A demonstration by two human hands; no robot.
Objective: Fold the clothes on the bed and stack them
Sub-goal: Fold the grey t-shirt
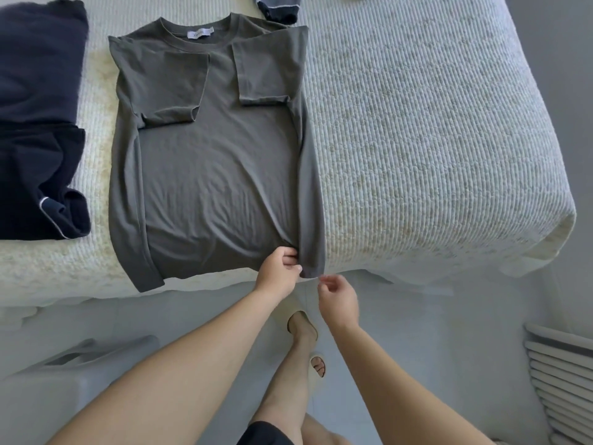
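Note:
An olive-grey T-shirt point(211, 162) lies flat on the bed point(417, 139), collar at the far end, both sleeves folded inward over the chest and both long sides turned in. My left hand point(280, 269) pinches the hem at the shirt's near right corner, at the bed's front edge. My right hand point(338, 295) hovers just right of that corner, fingers loosely curled, holding nothing. Dark navy clothes point(35, 123) lie in a pile at the left of the bed.
A grey-blue garment point(277, 8) lies at the far edge above the shirt. The bed's right half is bare textured cover. My feet in pale slippers point(305, 326) stand on the grey floor. A white object point(64, 374) sits low left, a slatted thing point(558, 364) low right.

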